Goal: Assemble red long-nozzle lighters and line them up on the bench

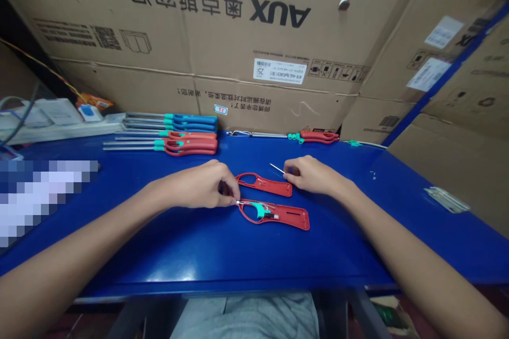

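Note:
Two red plastic lighter shell halves lie on the blue table [342, 254] in front of me. The nearer half [288, 218] holds a teal trigger piece [258, 210] and a short metal tip at its left end. My left hand [196, 185] pinches that metal tip [237, 202] between its fingertips. My right hand [308, 176] holds a thin metal rod [277, 168], whose point sticks out to the left above the farther, bare half [264, 184]. That rod's other end is hidden in my fingers.
Assembled long-nosed lighters, blue [170, 122] and red [186, 143], lie in rows at the back left, with another red one [318, 136] at the back right. Large cardboard cartons [254, 63] stand behind the table. A metal strip [445, 199] lies at right.

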Motion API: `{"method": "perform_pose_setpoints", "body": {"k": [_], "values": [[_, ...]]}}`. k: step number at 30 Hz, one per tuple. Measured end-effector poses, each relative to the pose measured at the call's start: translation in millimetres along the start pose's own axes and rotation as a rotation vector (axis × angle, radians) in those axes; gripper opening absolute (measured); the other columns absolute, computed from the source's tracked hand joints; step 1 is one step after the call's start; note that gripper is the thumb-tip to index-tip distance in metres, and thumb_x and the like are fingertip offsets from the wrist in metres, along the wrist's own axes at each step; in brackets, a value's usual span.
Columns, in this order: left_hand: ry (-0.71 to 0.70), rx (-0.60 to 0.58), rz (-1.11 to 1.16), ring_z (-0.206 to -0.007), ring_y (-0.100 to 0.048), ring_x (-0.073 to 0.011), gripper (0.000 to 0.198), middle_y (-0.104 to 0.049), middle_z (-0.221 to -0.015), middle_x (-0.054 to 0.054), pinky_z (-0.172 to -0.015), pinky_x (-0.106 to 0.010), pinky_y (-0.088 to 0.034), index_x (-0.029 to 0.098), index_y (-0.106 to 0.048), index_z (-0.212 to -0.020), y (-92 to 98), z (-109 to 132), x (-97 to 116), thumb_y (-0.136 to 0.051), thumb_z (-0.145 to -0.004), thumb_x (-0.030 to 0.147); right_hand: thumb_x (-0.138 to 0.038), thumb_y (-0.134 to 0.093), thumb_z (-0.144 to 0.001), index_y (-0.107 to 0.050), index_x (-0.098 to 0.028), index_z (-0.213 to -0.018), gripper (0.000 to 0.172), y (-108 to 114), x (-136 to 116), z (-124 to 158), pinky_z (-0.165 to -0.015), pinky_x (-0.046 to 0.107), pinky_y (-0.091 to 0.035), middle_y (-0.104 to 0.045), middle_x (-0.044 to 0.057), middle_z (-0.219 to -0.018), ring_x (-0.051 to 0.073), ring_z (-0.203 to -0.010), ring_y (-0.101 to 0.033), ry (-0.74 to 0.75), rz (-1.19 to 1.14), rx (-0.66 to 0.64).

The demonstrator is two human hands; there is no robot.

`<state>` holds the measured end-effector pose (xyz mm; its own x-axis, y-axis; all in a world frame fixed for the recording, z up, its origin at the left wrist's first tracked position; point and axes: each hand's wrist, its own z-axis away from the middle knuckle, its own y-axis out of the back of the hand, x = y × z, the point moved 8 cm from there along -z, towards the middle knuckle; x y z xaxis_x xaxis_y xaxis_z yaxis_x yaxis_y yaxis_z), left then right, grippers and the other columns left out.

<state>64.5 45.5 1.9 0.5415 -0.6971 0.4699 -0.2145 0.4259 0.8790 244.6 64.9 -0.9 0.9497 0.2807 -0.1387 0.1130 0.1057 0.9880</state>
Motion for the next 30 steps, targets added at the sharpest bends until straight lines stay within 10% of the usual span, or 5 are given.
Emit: {"method": "perform_pose_setpoints", "body": {"k": [15, 21, 30], "values": [[-0.172, 0.103, -0.299, -0.074, -0.06, -0.0177, 0.014, -0.066, -0.074, -0.003, -0.072, -0.029, -0.044, 0.018, -0.067, -0.076, 0.6, 4, 21, -0.055, -0.071, 0.013, -0.026, -0.055, -0.088, -0.064, -0.019, -0.082, 0.012, -5, 7, -9, -0.055, 0.024, -0.033, -0.067, 0.004, -0.076, 0.014, -0.063, -0.055, 0.072, -0.109, 0.065], [-0.216, 0.204, -0.339, -0.073, -0.055, -0.0201, 0.028, -0.061, -0.08, -0.005, -0.07, -0.033, -0.043, 0.016, -0.063, -0.09, -3.6, 5, 32, -0.058, -0.081, 0.042, -0.033, -0.054, -0.089, -0.065, -0.02, -0.083, 0.019, -7, 15, -14, -0.056, 0.024, -0.035, -0.067, 0.003, -0.074, 0.014, -0.062, -0.055, 0.096, -0.16, 0.165], [-0.233, 0.163, -0.274, -0.086, -0.058, -0.0212, 0.031, -0.06, -0.094, -0.007, -0.076, -0.032, -0.046, 0.017, -0.062, -0.1, -25.3, -2, 30, -0.056, -0.086, 0.044, -0.029, -0.055, -0.085, -0.067, -0.017, -0.085, 0.017, 46, 79, 0, -0.065, 0.024, -0.044, -0.071, 0.004, -0.081, 0.015, -0.071, -0.062, -0.093, -0.153, 0.303]]}}
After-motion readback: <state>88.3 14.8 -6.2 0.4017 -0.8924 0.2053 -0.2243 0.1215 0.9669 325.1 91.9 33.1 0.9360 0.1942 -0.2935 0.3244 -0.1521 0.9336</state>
